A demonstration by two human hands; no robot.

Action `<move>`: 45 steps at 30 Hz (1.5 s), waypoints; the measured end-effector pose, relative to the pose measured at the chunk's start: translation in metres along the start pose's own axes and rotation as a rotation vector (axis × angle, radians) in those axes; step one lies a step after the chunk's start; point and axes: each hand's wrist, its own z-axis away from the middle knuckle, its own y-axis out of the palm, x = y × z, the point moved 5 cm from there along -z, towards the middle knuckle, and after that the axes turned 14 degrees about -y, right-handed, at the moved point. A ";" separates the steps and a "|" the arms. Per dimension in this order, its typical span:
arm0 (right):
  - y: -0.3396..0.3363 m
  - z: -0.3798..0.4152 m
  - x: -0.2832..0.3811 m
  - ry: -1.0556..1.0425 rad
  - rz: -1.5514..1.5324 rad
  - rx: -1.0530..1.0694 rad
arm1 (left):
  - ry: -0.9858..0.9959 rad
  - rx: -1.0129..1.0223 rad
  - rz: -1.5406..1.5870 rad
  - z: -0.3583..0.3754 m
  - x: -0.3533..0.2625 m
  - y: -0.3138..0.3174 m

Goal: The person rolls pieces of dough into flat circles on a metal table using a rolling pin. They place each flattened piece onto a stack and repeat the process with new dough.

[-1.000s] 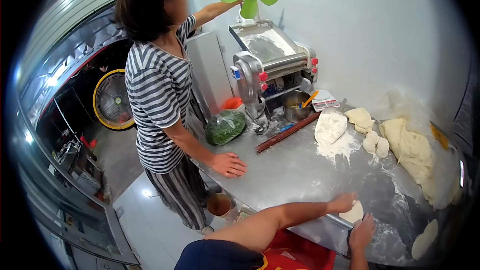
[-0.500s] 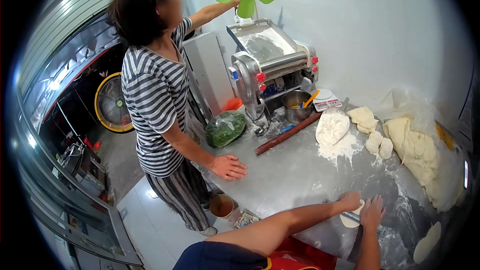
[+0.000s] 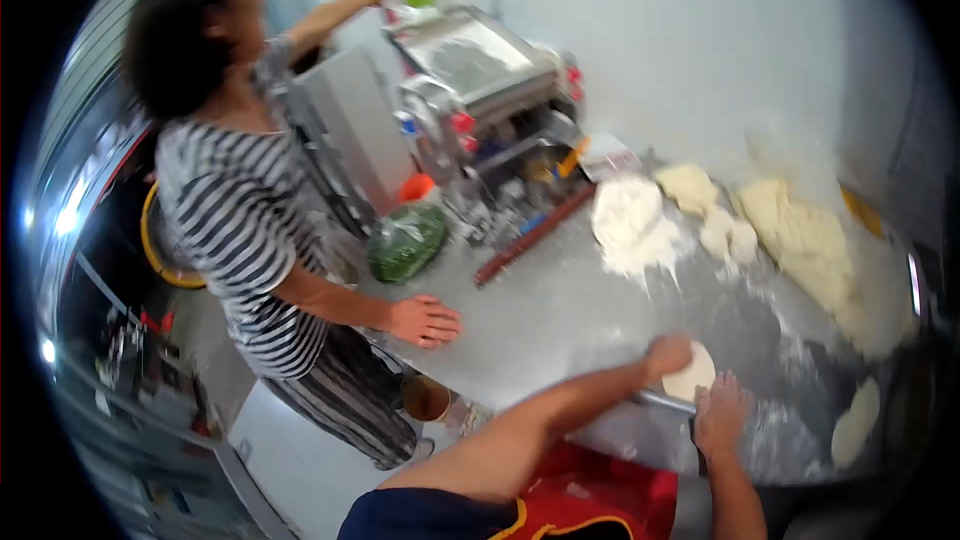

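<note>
A thin round of dough (image 3: 690, 374) lies on the metal table, with my left hand (image 3: 669, 354) at its upper left edge, fingers curled and seemingly pinching it. My right hand (image 3: 722, 410) is at the right end of a slim rolling pin (image 3: 662, 401), gripping it. The pin lies just below the round, nearer to me. Motion blur softens the fingers of both hands. Another flat dough sheet (image 3: 856, 424) lies at the right edge of the table.
Flour (image 3: 632, 225), dough pieces (image 3: 728, 236) and a large dough mass (image 3: 800, 240) line the back right. A dark red rod (image 3: 534, 235) lies before the dough machine (image 3: 485, 90). At left, a person (image 3: 235, 190) rests a hand beside a bag of greens (image 3: 408, 242).
The rolling pin has come off the dough round towards me. My left hand has moved from the pin to the round's edge. The whole view has shifted.
</note>
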 end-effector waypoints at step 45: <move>0.011 -0.096 0.026 -0.015 -0.068 0.139 | 0.121 0.383 -0.143 0.060 -0.032 -0.133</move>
